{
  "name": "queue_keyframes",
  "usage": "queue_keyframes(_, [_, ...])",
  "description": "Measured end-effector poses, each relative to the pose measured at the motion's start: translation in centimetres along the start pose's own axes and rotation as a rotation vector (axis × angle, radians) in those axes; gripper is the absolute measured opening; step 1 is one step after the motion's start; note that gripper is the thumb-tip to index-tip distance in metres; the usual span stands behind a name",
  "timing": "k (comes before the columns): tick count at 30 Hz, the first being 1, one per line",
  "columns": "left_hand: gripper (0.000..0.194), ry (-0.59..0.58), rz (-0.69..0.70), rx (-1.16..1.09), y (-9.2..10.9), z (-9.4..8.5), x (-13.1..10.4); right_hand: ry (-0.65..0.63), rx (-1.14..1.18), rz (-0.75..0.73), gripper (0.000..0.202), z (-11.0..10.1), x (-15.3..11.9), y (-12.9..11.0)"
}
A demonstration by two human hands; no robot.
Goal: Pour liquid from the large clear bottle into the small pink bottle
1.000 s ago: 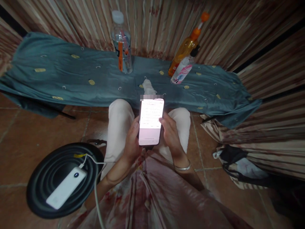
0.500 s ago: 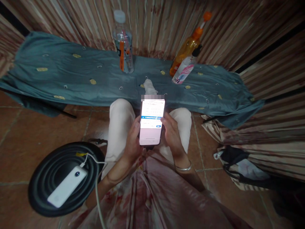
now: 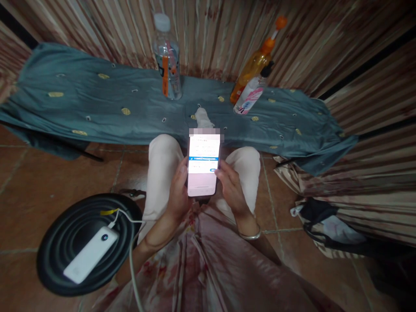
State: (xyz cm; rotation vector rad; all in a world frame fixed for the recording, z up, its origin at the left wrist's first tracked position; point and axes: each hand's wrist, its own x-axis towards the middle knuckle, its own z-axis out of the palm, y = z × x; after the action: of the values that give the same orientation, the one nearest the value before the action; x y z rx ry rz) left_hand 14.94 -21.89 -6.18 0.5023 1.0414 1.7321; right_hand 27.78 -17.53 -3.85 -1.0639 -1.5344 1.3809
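A phone (image 3: 202, 180) with a bright, lit screen is held upright above my lap, between my knees. My left hand (image 3: 178, 186) grips its left edge, the thumb along the side. My right hand (image 3: 231, 184) is at the right edge with its fingers curled around the side, and its thumb touches the screen near a small blue button at the lower right. A blue bar crosses the middle of the screen. Behind the phone, a small white object (image 3: 203, 117) lies against the teal cloth (image 3: 143, 117); its lower part is hidden.
On the cloth-covered bench stand a clear bottle (image 3: 169, 65), an orange pump bottle (image 3: 251, 69) and a smaller black-capped bottle (image 3: 250, 97). A white power bank (image 3: 91, 255) with a cable lies on a round black stool (image 3: 52, 260) at left. Dark fabric (image 3: 325, 221) lies at right.
The phone has shifted slightly left with both hands. My right thumb has moved down from the blue bar to the small blue button.
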Motion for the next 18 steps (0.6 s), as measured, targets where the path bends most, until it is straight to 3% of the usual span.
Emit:
queue_keyframes(10, [0.046, -0.028, -0.01, -0.045, 0.31, 0.44, -0.19, -0.019, 0.006, -0.004, 0.018, 0.22, 0.1, 0.19])
queue_keyframes(18, [0.05, 0.014, -0.014, -0.048, 0.16, 0.29, -0.02, -0.017, 0.003, -0.004, 0.017, 0.23, 0.07, 0.2])
